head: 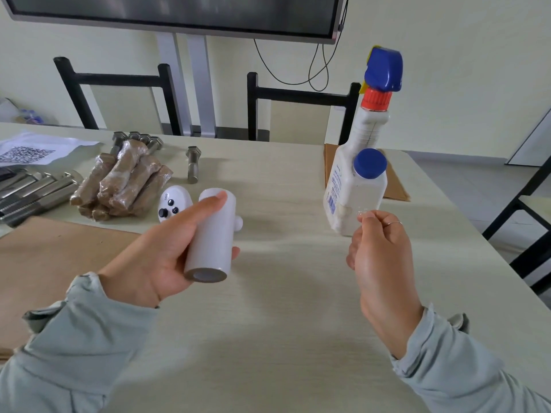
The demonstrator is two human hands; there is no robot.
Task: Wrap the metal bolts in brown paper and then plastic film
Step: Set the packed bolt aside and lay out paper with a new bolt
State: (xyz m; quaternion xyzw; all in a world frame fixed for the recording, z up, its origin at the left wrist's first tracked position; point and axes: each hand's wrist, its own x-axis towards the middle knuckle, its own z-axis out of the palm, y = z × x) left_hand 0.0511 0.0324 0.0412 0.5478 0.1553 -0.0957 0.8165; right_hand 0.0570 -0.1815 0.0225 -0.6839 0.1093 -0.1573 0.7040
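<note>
The roll of plastic film (210, 236) is gripped by the left hand (167, 251): the index finger is laid straight along its top, the thumb and the other fingers are curled round its smooth white barrel. The roll is held tilted above the table (283, 323), its grey core end turned towards 6 o'clock. The right hand (380, 248) is raised at 3 o'clock from the roll, wrist bent, fingers curled, with the fingertips pinched on the clear film edge (365, 211), which is barely visible. A thin ring is worn on one finger. Both arms are covered by pale grey-green sleeves.

At 10 o'clock from the roll, a heap of wrapped bolts (122, 183), lumpy in brown paper under glossy film, is lying on the table. One bare metal bolt (193, 163) is lying at 12 o'clock, and more bare bolts (32, 192) are stacked at 9 o'clock. A flat brown paper sheet (50, 257) is spread at 8 o'clock. A white remote (174, 204) is lying just behind the roll. Two white plastic bottles (354, 186) are standing at 2 o'clock.
</note>
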